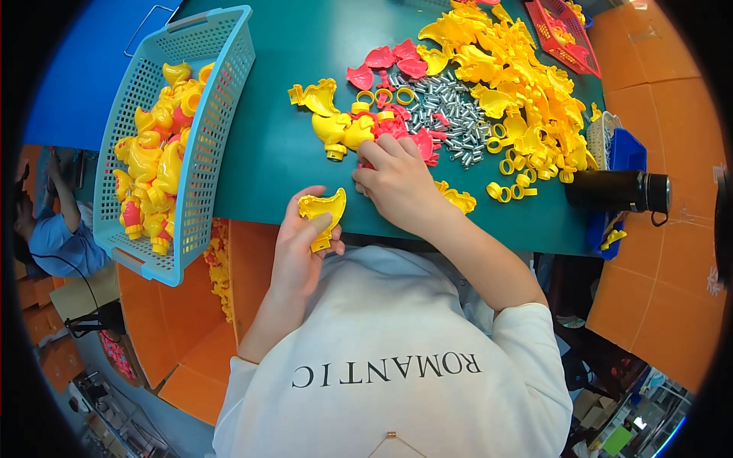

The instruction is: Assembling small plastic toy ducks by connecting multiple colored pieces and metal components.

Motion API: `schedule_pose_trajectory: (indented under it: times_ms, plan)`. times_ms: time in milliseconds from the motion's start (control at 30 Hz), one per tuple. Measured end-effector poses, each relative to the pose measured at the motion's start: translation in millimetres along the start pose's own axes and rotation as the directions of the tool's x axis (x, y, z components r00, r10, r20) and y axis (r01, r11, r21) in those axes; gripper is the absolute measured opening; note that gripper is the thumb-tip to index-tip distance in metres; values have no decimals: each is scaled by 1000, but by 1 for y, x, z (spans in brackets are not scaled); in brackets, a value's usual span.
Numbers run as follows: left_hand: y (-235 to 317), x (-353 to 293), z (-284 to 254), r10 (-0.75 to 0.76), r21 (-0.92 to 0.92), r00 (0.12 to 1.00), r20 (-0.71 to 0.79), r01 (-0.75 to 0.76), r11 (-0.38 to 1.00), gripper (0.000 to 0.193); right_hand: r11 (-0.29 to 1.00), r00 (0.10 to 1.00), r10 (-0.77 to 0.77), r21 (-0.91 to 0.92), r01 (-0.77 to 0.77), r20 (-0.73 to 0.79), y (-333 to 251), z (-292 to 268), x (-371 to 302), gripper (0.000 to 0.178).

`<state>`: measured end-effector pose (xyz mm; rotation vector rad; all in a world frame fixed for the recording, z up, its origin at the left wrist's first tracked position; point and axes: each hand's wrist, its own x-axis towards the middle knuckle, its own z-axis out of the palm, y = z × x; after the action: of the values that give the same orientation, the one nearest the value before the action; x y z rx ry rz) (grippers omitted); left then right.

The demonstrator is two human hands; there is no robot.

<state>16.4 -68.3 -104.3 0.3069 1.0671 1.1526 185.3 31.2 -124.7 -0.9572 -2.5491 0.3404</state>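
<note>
Head view: dark green tabletop (282,153) over an orange floor, with a blue surface at the upper left.

Left hand (301,244) at the near table edge, fingers curled around a yellow duck-shaped shell half (322,210), thumb pressed on its lower part; shell upright, just off the table's front edge.

Right hand (397,183) flat on the table just beyond, palm down, fingertips buried among pink plastic pieces (416,141); impossible to tell whether anything is pinched underneath.

Just ahead of the right hand: two more yellow shell halves (336,126), a few yellow rings (382,96), a scatter of small metal springs (443,114). Further right, a big heap of yellow shells (504,76) with loose rings along its near side.

Light blue mesh basket (198,145) at the left, overhanging the table edge, filled with assembled yellow-and-pink ducks (153,175).

Red basket (565,34) at the top right. Black cylindrical flask (615,191) lying on its side at the right table edge, beside a blue tray (626,153).

Another person in a blue top (57,237) at the far left, well apart.
</note>
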Motion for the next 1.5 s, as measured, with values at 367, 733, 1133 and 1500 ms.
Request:
schedule_pose_trajectory:
  times_ms: [367, 733, 1133, 1500]
  plan:
    - [9, 4, -27, 54, 40, 998, -16, -54, 998, 43, 593, 906, 412, 728, -344, 92, -30, -3, 25, 14]
    - [-5, 16, 1, 244, 138, 961, 131, -262, 955, 46, -137, 726, 461, 849, -510, 510, -46, -33, -4, 19]
    - [-25, 24, 47, 235, 140, 929, 287, -283, 949, 55, -281, 764, 478, 900, -334, 433, -29, -43, -56, 27]
    - [-20, 20, 52, 26, 92, 945, 325, -59, 994, 35, 908, 907, 162, 419, 18, -390, 1, -42, -43, 22]
